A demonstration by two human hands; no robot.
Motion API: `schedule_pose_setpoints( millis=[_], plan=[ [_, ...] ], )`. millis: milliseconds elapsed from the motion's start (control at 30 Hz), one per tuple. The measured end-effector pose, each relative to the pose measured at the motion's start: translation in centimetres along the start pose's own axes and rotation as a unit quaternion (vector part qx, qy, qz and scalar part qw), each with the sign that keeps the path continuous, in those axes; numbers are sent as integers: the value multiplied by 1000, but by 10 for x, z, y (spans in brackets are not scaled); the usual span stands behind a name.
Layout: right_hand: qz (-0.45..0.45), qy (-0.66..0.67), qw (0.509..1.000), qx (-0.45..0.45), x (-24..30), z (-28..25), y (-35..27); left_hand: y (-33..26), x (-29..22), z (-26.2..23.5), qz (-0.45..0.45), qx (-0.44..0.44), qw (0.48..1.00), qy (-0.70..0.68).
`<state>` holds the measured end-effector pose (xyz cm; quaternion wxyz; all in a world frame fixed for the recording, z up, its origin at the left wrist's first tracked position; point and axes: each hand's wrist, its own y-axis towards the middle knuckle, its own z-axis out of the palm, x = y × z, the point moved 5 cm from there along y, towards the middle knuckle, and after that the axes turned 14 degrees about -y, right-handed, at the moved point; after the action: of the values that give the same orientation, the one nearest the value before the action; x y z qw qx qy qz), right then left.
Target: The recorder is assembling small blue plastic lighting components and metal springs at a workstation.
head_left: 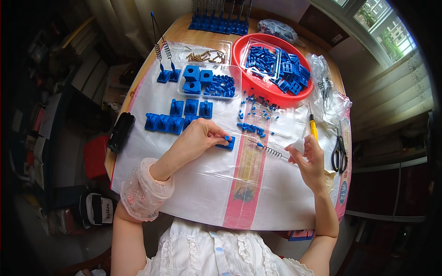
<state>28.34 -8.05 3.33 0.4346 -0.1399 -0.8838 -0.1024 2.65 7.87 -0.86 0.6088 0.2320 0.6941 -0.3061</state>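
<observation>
My left hand is closed, its thumb and forefinger pinching a small blue plastic peg at a square blue base. To the right, my right hand is curled round a small white bottle-like thing with a narrow tip. A dark coil spring with a blue collar and a straight wire end stretches between the hands. Its right end reaches my right fingertips; whether they grip it I cannot tell. Several blue bases with raised clips stand in rows beyond my left hand.
A clear tub holds blue blocks and cones; screws lie in a clear tray behind. The red basin contains blue parts. Small loose parts lie mid-table. A yellow-handled screwdriver and scissors lie right, a black case left.
</observation>
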Motion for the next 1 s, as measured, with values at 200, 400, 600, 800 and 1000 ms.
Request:
schedule_pose_setpoints(
  millis=[200,400,600,800,1000],
  plan=[
    [-16,8,1000,6,-5,8,-5,-3,-6,2,28,-17,998,48],
    [-23,-13,1000,3,-5,11,-6,-5,-10,3,50,-23,996,66],
    [-34,-52,998,5,-3,13,-8,-5,-10,4,77,-18,994,77],
    [-52,-80,995,6,1,17,-11,-3,-9,5,103,-11,991,81],
    [-86,-102,991,-4,5,20,-12,-4,-12,5,135,-11,983,124]
  ],
)
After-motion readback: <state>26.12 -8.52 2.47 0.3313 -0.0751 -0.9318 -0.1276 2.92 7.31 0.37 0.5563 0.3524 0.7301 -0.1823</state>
